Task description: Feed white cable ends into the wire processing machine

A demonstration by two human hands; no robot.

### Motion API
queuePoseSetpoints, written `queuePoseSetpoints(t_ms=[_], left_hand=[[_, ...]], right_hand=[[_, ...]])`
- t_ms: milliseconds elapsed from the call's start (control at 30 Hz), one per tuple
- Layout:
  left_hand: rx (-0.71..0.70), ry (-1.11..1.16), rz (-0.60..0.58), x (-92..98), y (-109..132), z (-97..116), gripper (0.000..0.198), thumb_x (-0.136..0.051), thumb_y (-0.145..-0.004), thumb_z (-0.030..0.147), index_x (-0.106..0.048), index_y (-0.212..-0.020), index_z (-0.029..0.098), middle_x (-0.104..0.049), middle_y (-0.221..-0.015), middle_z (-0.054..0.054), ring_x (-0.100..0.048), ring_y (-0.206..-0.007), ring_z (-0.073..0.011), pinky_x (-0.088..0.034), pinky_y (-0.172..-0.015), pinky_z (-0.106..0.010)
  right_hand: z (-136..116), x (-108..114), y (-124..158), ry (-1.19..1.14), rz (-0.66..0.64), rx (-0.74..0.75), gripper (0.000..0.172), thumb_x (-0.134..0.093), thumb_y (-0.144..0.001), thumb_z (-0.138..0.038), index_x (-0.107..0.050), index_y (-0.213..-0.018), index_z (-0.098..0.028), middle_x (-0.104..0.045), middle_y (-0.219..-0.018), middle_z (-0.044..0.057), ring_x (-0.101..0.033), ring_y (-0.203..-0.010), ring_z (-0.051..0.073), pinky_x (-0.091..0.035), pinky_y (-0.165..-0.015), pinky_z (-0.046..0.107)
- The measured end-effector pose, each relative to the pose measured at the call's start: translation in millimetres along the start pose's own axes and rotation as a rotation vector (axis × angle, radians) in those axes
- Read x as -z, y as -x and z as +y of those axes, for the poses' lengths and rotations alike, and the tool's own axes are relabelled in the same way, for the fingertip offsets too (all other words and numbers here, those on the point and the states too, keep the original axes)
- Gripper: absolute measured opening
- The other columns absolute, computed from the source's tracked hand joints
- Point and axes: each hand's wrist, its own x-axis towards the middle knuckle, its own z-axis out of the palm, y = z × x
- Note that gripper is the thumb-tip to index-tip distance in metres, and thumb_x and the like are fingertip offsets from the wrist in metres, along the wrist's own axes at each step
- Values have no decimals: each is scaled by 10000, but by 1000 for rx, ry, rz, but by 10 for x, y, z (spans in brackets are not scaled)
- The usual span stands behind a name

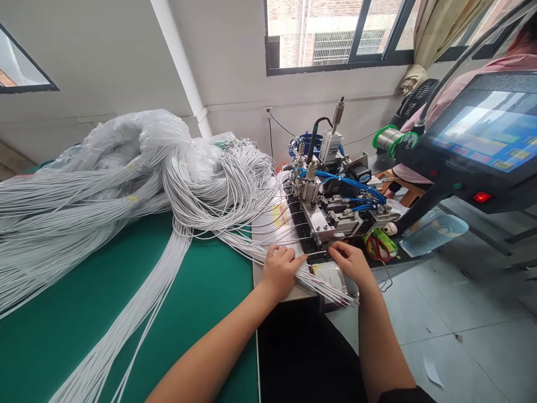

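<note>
My left hand (280, 270) rests on a fan of thin white wires (323, 288) at the front of a small metal machine (331, 215), fingers curled around one wire. My right hand (351, 261) pinches the same wire's end just in front of the machine's jaw. The single wire (318, 254) spans between both hands. A big heap of white wire bundles (159, 179) lies to the left on the green table (84, 324).
Blue air hoses (356, 183) run over the machine. A touchscreen panel (482, 134) stands at the right, with a clear plastic tub (436, 230) and red-handled scissors (377, 246) below it. Another person in pink (461, 84) sits behind the screen. A green solder spool (388, 137) sits behind the machine.
</note>
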Motion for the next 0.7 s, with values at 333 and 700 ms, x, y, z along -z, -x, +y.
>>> queuePoseSetpoints(t_ms=[333,700], left_hand=[[-9,-25,-45,-16,-3,-4,345,-500,-823,75,-660,-1074,250,-603,-755,-24,-520,-766,-184,-323,-831,-375],[22,-4,-74,-48,4,-12,365,-509,-822,70,-656,-1096,262,-619,-786,-26,-541,-781,-184,-354,-831,-379]], right_hand=[[246,-195,-25,-553,-72,-214,338,-612,-767,-483,-497,-641,-192,-412,-568,-54,-357,-514,108,-291,-497,230],[196,-181,54,-527,-33,-272,418,-625,-736,-586,-520,-675,-186,-455,-595,-27,-404,-539,122,-334,-498,240]])
